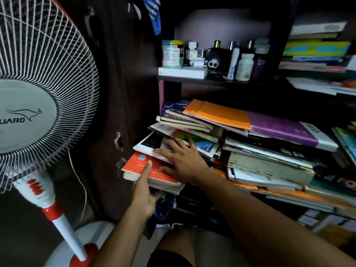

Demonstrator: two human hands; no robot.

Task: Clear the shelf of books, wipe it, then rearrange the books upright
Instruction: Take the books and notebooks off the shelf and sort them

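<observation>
Left hand grips the near edge of the thick orange paperback, thumb on its cover. Right hand lies flat, fingers spread, on the white books above. Loose, slippery stack at the shelf's near-left; probably heavy, so lift from beneath.

Books all lying flat in messy, slumping piles mid-frame on the dark shelf, orange-red book jutting out lower left.

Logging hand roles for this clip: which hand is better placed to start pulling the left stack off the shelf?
Probably the left hand: it grips the red book from beneath, thumb on its cover. The right hand only lies flat on the books above.
</observation>
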